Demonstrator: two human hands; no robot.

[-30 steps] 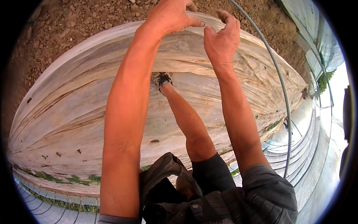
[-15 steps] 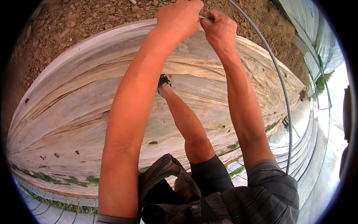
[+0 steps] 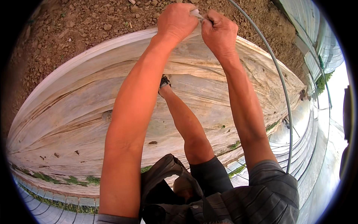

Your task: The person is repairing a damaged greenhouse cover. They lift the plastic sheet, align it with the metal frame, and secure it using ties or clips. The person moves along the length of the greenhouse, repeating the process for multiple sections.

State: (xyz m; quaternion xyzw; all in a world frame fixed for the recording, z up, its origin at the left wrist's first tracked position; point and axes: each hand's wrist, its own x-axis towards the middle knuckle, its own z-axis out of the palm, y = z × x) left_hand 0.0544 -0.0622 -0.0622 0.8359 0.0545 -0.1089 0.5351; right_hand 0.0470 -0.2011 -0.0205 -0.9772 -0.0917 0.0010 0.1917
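Note:
Beneath my arms spreads a long, wrinkled sheet of dirty whitish plastic film (image 3: pixel 85 97), its far edge drawn up into a curve. My left hand (image 3: pixel 177 21) is closed on that edge, its knuckles facing up. Just right of it, my right hand (image 3: pixel 220 33) pinches the same edge, thumb against bent fingers. A short pale twist of the film stretches between the two fists. Both arms reach far forward, and the fingertips are partly hidden.
Loose brown soil (image 3: pixel 93 26) lies beyond the sheet. A thin grey hoop pipe (image 3: pixel 278 67) curves down on the right, before more plastic covering (image 3: pixel 328 44). My foot (image 3: pixel 164 81) rests on the film. Grass strips (image 3: pixel 44 176) run along the near side.
My left hand has moved slightly down and toward me. The twist of film between my hands shows more now. My right hand has shifted slightly down.

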